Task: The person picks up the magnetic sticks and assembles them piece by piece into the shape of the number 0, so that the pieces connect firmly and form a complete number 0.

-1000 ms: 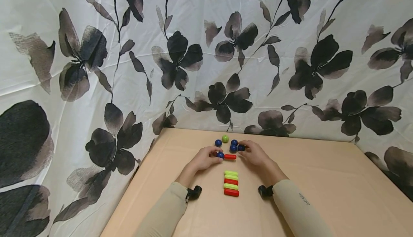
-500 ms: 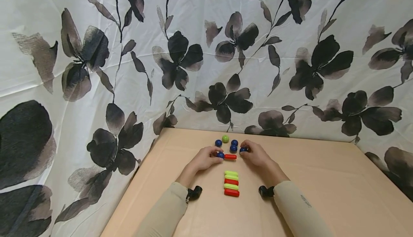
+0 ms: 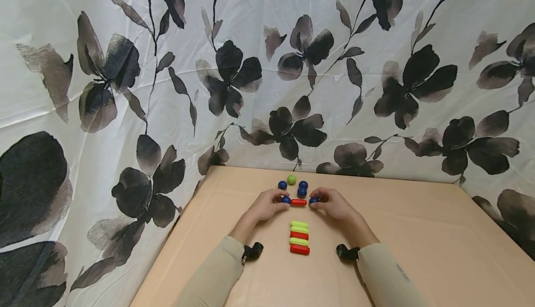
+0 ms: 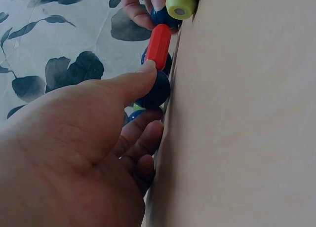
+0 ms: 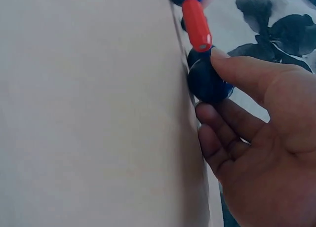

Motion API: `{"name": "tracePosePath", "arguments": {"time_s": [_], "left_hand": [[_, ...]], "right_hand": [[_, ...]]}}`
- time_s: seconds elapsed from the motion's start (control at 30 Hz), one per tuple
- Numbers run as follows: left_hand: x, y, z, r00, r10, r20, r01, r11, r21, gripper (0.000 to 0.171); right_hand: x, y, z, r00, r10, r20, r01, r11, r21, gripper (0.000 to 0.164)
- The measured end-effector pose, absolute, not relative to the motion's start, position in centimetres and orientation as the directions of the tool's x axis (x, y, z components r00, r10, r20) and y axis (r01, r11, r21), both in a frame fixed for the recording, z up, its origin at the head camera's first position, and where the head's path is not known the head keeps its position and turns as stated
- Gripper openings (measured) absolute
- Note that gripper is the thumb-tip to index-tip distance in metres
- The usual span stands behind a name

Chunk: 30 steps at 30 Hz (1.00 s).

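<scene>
The left hand [image 3: 267, 205] holds a blue ball [image 3: 286, 200] in a narrow pinch between thumb and fingers. A red stick [image 3: 298, 202] is located between the two hands, set crosswise to the person, its left end against that ball. The thumb tip reaches the joint between ball and stick; whether it also presses the stick cannot be told. The right hand [image 3: 334, 203] likewise pinches a second blue ball [image 3: 314, 200], located just beside the stick's right end, with a slight gap noted in the head view. A grey spot [image 5: 203, 47] is visible on that exposed end.

Beyond the hands, a lone blue ball [image 3: 282, 185] is found to the left, a green ball [image 3: 291, 179] farther back, and a pair of blue balls [image 3: 302, 192] close together to the right. Nearer the person, a row of five sticks [image 3: 299, 236] lies on the table [image 3: 397, 237], parallel; from far to near: yellow-green, yellow-green, red, yellow-green, red. Behind the table hangs a pale cloth [image 3: 175, 14] printed with dark flowers
</scene>
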<state>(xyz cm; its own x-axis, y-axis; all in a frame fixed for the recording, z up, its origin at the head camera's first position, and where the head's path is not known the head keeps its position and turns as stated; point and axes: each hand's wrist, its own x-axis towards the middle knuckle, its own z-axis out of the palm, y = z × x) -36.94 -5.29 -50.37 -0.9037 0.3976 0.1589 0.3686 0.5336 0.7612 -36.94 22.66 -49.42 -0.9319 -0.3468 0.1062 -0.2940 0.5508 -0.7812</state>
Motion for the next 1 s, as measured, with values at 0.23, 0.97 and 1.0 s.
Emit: {"name": "tracePosePath", "arguments": {"time_s": [0.23, 0.97, 1.0], "left_hand": [[-36.6, -4.7, -50.1, -0.905, 0.394, 0.16, 0.366, 0.529, 0.766, 0.038], [-36.7, -5.5, -50.1, -0.914, 0.357, 0.193, 0.357, 0.481, 0.801, 0.05], [-36.6, -5.7, -50.0, -0.915, 0.352, 0.197, 0.355, 0.473, 0.806, 0.049]], "right_hand": [[-36.6, 22.3, -50.4, -0.934, -0.332, 0.131, -0.287, 0.483, -0.827, 0.027], [-35.8, 22.2, -51.3, -0.955, -0.25, 0.158, -0.269, 0.515, -0.814, 0.037], [-35.7, 22.2, -51.3, -0.957, -0.247, 0.155, -0.264, 0.511, -0.818, 0.038]]}}
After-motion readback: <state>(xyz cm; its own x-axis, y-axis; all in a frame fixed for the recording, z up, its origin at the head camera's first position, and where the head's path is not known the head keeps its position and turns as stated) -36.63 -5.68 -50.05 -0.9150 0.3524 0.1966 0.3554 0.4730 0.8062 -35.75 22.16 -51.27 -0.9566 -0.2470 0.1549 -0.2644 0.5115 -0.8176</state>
